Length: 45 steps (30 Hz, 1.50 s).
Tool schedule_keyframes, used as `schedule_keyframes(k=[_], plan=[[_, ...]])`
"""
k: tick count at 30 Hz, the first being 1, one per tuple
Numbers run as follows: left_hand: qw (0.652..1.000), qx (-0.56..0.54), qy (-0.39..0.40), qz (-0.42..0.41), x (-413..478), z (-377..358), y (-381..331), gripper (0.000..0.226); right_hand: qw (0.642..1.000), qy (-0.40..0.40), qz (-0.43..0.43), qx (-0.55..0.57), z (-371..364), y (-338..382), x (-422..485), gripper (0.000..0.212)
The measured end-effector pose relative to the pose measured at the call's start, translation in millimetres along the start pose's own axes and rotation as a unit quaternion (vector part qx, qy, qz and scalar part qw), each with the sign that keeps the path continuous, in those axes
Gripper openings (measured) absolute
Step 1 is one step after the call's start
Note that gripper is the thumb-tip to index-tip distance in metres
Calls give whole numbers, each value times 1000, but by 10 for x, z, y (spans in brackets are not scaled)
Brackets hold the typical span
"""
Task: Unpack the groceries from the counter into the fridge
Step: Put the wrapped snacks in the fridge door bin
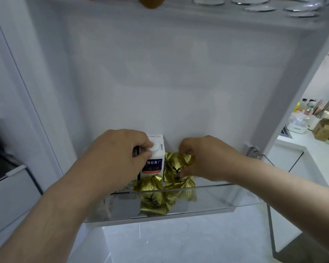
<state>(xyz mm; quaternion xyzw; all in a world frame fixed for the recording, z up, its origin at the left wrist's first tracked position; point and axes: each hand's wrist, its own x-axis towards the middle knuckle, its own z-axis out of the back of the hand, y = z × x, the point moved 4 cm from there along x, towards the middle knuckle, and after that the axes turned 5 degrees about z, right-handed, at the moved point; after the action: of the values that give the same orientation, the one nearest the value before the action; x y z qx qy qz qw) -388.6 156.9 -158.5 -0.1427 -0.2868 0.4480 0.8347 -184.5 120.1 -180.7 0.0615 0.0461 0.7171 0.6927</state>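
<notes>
In the head view, the left hand point(120, 158) is curling its fingers round the top of the white milk carton point(154, 164), hiding its left side, while the right hand point(209, 160) is pinching the crumpled top of a gold foil packet point(176, 173) just beside it. Both are standing in the clear door bin point(226, 198) of the fridge point(160, 73), a second gold packet point(152, 198) lying in front, blurred through the plastic. A brown object point(150, 3) is being cut off at the top edge, unidentifiable.
</notes>
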Motion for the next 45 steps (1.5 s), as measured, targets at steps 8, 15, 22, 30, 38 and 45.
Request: schedule_keyframes(k=[8,15,22,30,38,45], plan=[[995,70,56,-46,24,-2,-56,18,995,38,42,-85,-1,44,45,52],[993,-98,68,-8,2,162,9,20,997,-49,-6,59,91,-110,-191,35],[996,18,32,-83,-107,123,-198,52,956,-288,13,48,204,-193,-767,24],[977,27,74,-199,-286,-433,-1243,43,939,-343,-36,1,199,-778,-1784,22],[936,37,138,-321,-386,-1572,-2700,45,911,-349,-220,-2,258,-1860,-3375,28],[868,-29,229,-439,-886,-2578,-4155,41,840,-356,-409,-6,160,-2436,-5145,27]])
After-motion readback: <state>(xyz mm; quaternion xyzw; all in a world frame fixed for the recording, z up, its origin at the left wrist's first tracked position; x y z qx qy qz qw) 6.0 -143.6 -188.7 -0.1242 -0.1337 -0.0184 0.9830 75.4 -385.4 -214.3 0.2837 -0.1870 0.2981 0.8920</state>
